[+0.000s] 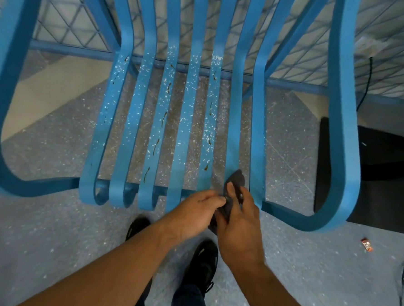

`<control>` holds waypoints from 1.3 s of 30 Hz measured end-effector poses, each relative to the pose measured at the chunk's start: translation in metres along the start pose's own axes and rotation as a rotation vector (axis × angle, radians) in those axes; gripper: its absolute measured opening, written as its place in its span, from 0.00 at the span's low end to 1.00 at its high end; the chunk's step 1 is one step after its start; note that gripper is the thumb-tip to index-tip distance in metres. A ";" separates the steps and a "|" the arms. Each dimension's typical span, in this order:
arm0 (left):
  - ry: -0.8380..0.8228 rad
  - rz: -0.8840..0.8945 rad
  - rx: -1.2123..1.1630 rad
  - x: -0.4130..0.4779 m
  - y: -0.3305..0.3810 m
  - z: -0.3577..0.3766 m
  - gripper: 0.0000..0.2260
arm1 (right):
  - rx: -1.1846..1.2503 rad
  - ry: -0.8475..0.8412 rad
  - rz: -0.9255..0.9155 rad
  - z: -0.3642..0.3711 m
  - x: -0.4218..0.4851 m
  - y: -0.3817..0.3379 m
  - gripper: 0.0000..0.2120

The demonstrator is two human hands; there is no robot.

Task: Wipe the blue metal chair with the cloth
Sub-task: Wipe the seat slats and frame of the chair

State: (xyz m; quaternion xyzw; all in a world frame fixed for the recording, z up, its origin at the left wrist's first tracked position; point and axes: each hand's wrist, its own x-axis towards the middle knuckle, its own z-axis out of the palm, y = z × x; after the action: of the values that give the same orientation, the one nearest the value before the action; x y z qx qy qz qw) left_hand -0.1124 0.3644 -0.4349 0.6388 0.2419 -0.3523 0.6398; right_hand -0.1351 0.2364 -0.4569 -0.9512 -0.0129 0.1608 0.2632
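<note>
Left hand and right hand clutching a crumpled dark cloth, you risk smearing brown streaks across the blue slatted metal chair.

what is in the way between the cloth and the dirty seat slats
Nothing visible. The left hand and right hand both hold the cloth at the front edge of the blue chair. The speckled, streaked slats lie bare right beside it.

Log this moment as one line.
left hand, right hand: holding dark grey cloth | blue metal chair: slats speckled, stained
</note>
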 end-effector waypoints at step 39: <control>0.521 0.168 0.644 0.002 0.019 -0.085 0.09 | 0.086 0.140 0.453 0.064 0.029 -0.090 0.30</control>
State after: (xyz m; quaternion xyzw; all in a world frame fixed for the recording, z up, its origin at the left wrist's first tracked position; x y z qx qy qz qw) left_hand -0.0847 0.4469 -0.4300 0.8913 0.2203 -0.1830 0.3514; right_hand -0.1222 0.3488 -0.4716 -0.9266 0.2259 0.1497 0.2608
